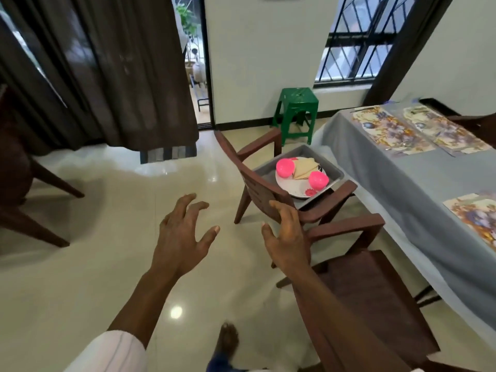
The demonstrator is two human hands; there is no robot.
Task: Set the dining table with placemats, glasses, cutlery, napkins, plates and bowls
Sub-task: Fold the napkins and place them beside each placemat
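1. Grey tray [335, 170] sits on the seat of a brown chair [263, 191], right beside the table [389, 183] edge.
2. In the tray: white plate [298, 187] carrying far pink bowl [285, 167], near pink bowl [318, 179], and beige napkins [304, 169] between them.
3. Table has a grey cloth. Floral mats on it: far-left placemat [386, 132] and far-right placemat [440, 130] side by side at the far end, near placemat [475, 213] at the right edge, partly cropped.
4. Left hand [185, 232]: fingers apart, slightly bent, gripping nothing, over the floor left of the chair.
5. Right hand [288, 237]: fingers apart, gripping nothing, in front of the chair's backrest. Can't tell if it touches it.
6. Both hands are well short of the tray.
7. Second brown chair [375, 291] is nearer, under the right forearm.
8. Green stool [295, 108] stands by the wall beyond the tray; dark curtain [120, 76] hangs at left.
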